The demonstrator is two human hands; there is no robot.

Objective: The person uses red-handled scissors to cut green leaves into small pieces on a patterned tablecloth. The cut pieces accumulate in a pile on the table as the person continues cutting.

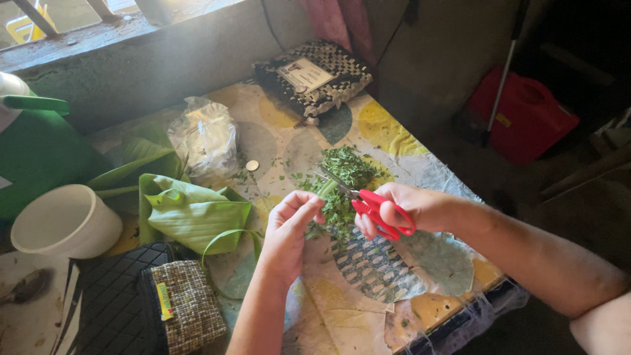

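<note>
1. A person works at a small table (368, 118) covered with a cloth printed in yellow, grey and blue leaf shapes, seen from above.
2. The right hand (401, 210) grips a pair of red-handled scissors (368, 200), fingers closed through the loops. The blades point up and to the left, slightly parted.
3. The left hand (292, 223) is pinched shut on a rolled green leaf (327, 189), thumb and fingertips pressed together on it. The leaf's free end sits right at the scissor blades.
4. Just beyond the blades, near the middle of the table, lies a heap of chopped green leaf pieces (348, 167). More bits are scattered between and below the two hands.
5. To the left of the hands lies a stack of folded large green leaves (190, 213).
6. Behind those leaves sits a crumpled clear plastic bag (207, 135), with a small coin (252, 165) beside it.
7. At the far edge of the table rests a black-and-white woven box (315, 79).
8. On the far left stand a white bowl (66, 220) and a green jug (33, 151).
9. Near the bottom left lies a woven tweed pouch (190, 309) on a black quilted bag (112, 302).
10. A red container (526, 115) stands on the dim floor to the right.
</note>
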